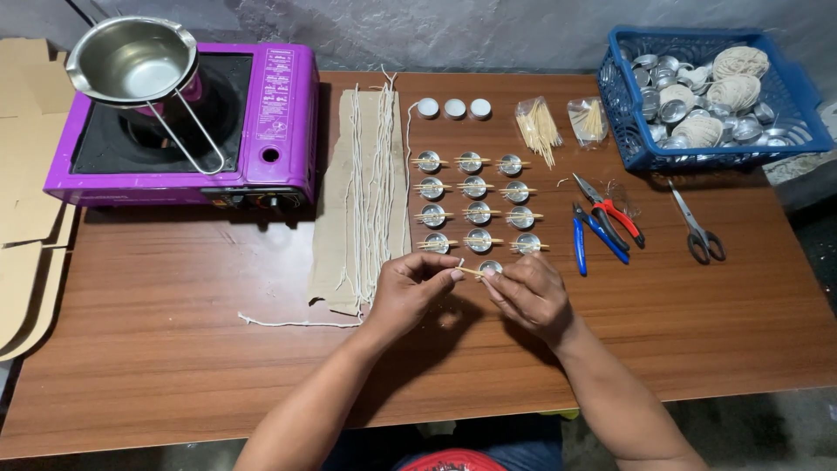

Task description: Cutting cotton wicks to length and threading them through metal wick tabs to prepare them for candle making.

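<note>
Small metal cup (490,266) sits on the wooden table (174,331) at the front of the cup grid, directly under both hands. Left hand (410,292) and right hand (527,296) meet above it — each pinches an end of the thin wooden sticks (472,272) laid across the cup's rim; a short bit of white wick pokes up at the left fingertips. Behind it, rows of metal cups (475,212), three across, each with sticks across the top. Farther back, three white wax discs (454,108) and two clear bags of sticks (538,126). Left of the grid — cardboard strip (336,201) carrying long white wick strands (370,183); one loose strand lies on the table near its front end. Right of the grid: blue-handled and red-handled pliers (602,225), then scissors (696,225). Blue basket (636,148) at back right holds empty cups and balls of twine. Purple portable stove (270,122) at back left with a steel pot (131,61) on the burner.
</note>
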